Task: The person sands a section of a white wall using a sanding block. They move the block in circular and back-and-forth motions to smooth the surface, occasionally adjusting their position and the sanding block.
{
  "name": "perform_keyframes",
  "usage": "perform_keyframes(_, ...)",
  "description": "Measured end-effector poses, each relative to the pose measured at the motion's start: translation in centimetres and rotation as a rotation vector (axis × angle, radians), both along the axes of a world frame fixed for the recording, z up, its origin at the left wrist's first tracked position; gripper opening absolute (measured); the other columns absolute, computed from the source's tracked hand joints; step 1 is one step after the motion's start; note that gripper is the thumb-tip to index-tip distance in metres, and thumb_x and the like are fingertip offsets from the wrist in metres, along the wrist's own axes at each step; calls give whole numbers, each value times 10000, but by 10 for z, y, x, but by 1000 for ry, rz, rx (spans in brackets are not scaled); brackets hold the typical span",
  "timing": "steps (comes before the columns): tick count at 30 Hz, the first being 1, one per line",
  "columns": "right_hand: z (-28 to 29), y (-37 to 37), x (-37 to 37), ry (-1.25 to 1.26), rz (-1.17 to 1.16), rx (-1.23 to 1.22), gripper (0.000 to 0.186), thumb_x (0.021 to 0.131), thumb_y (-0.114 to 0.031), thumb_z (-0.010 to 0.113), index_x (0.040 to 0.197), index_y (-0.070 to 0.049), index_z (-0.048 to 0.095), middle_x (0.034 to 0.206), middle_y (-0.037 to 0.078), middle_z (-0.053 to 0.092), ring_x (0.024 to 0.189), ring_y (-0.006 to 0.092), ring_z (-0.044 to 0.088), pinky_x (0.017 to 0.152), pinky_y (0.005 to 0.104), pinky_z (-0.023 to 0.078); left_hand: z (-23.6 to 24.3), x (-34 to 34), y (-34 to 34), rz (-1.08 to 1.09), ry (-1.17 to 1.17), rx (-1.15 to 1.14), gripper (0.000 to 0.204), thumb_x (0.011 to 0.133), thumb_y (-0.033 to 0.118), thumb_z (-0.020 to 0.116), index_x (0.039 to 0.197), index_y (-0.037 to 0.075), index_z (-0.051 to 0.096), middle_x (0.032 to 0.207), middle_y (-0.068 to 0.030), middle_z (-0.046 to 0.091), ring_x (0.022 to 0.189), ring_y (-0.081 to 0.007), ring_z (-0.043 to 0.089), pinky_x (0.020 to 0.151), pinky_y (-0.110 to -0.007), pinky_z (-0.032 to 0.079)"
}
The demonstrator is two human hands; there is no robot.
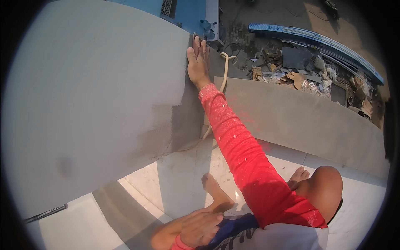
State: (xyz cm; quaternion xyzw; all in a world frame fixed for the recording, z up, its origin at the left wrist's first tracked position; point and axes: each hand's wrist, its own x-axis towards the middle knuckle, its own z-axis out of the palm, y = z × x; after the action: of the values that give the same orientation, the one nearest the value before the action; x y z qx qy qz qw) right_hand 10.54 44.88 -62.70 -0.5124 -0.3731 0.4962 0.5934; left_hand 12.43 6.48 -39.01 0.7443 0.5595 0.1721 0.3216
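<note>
My right hand (199, 58), at the end of a red, white-speckled sleeve, reaches up to the corner edge of a pale grey wall (91, 87). Its fingers are stretched out against the edge; whether anything small lies under them is unclear. Below it, a darker rough patch (186, 125) runs along the corner. A cream cord (226, 71) hangs just right of the hand and passes behind the arm. My left hand (201, 229) rests loosely on my bent leg at the bottom, fingers apart. My bare feet (214, 191) are on white tiles (175, 175).
A grey ledge (300, 112) curves to the right of the corner. Beyond and below lie a debris pile (300, 77), long blue-and-silver strips (316, 39) and paving. A blue surface with plastic bottles (207, 28) is at the top centre.
</note>
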Motion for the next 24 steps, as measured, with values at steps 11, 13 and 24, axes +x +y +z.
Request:
perform_keyframes(11,-14,-1,0,-83,-72,-164,637,1094,-491,341,1628,-146,306,1699,204,208,1560,441,166,1273,523,165,12,11,8,-82,11,-61,253,931,128,672,1154,16,714,1010,-170,762,916,-299,755,906,-462,595)
perform_keyframes(13,-13,-9,-5,-49,-75,-140,624,1097,-469,350,1624,-136,315,1694,210,223,1559,442,173,1274,522,166,10,3,1,-68,4,-60,246,937,135,670,1152,25,720,1021,-162,762,922,-298,753,916,-459,590)
perform_keyframes(24,3,-266,-52,-26,110,-73,586,1102,-388,430,1640,-184,318,1734,107,174,1593,362,136,1287,495,106,43,9,13,-196,225,-62,402,870,261,777,1211,60,707,1182,-151,729,1034,-311,724,937,-459,563)
